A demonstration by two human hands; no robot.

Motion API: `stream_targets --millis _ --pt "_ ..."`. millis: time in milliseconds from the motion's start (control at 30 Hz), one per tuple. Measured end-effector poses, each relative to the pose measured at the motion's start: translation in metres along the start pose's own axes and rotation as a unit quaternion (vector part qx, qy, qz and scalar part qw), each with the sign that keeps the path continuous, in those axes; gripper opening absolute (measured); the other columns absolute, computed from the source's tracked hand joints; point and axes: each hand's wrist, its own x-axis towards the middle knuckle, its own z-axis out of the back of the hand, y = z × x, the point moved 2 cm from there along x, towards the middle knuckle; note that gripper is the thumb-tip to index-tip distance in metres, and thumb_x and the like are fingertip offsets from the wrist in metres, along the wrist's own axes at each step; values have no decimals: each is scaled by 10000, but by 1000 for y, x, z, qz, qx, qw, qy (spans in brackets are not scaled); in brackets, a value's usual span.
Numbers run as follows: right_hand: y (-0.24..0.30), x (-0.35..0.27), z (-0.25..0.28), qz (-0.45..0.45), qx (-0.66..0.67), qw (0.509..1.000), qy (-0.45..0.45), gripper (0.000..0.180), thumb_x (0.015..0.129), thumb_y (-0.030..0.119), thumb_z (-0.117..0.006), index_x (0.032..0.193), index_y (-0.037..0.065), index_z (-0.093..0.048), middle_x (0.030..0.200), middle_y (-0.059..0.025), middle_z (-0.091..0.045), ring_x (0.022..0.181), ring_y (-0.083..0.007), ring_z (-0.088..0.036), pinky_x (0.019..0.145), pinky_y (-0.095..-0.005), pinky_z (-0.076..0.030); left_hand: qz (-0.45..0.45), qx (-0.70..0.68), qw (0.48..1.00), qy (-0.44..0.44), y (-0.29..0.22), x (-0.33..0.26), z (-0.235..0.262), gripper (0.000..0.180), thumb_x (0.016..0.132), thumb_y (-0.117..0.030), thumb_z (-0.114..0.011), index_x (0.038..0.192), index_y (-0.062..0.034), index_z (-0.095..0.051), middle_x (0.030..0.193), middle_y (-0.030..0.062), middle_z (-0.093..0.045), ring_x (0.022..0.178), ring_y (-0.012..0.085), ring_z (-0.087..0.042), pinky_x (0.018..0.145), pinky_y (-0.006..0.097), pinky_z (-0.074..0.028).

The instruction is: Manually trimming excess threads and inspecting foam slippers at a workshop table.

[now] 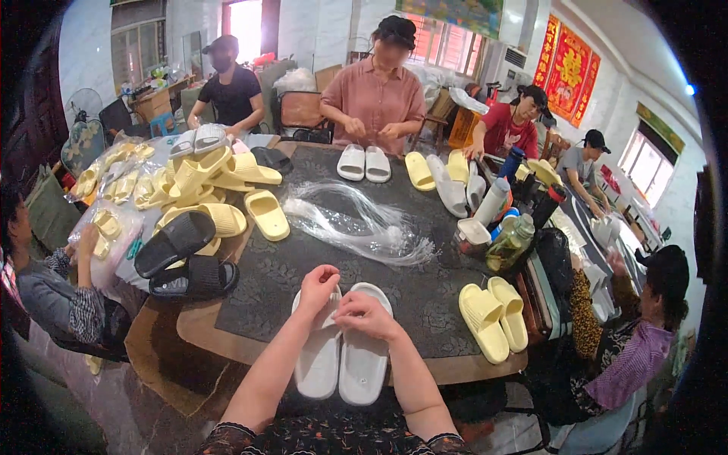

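In front of me a pair of light grey slippers lies side by side, the left slipper [316, 371] touching the right slipper [364, 370], heels toward me. My left hand [319, 288] is above the left slipper's strap, its fingers curled together. Just over the right slipper's strap, my right hand [365, 314] has its fingertips pinched, close to the left hand. Anything thin between the fingers is too small to make out. Beyond my hands lies a loose bundle of clear plastic strands [364, 227] on the dark patterned table mat [265, 292].
Yellow slippers [197, 178] are heaped at the left, with black slippers [182, 250] nearer me. A yellow pair [493, 315] sits at the right edge. Bottles [494, 201] and a jar [512, 243] stand behind it. Several people work around the table.
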Motion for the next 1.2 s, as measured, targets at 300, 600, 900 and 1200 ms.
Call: stream_targets --millis 300,600,900,1200 --pt "-36 8 10 -134 248 894 -348 99 852 70 -671 934 15 -683 867 -6 -661 784 -60 -584 719 -207 -460 -23 -44 960 274 -51 -29 -7 170 880 -168 -626 948 -19 -672 854 12 -656 827 103 -601 759 253 -477" --pt "-39 3 9 -194 285 886 -310 184 853 122 -677 1009 24 -679 870 -13 -664 785 -68 -581 733 -218 -463 13 -124 953 276 -29 -22 -7 69 868 -83 -630 855 -16 -636 763 -8 -608 686 65 -550 623 212 -444" --pt "-31 3 2 -197 204 935 -211 226 778 204 -752 924 45 -687 819 -8 -656 716 -72 -570 642 -241 -463 -29 -132 971 195 -39 -20 -5 89 875 -125 -644 852 -40 -627 748 -22 -597 678 50 -541 611 205 -434" --pt "-26 -1 0 -182 80 978 -57 196 771 219 -744 775 39 -666 711 -3 -599 635 -75 -537 571 -253 -426 -53 -137 976 163 -24 -13 -2 76 848 -102 -664 854 -26 -660 759 -17 -627 698 58 -550 636 211 -440"
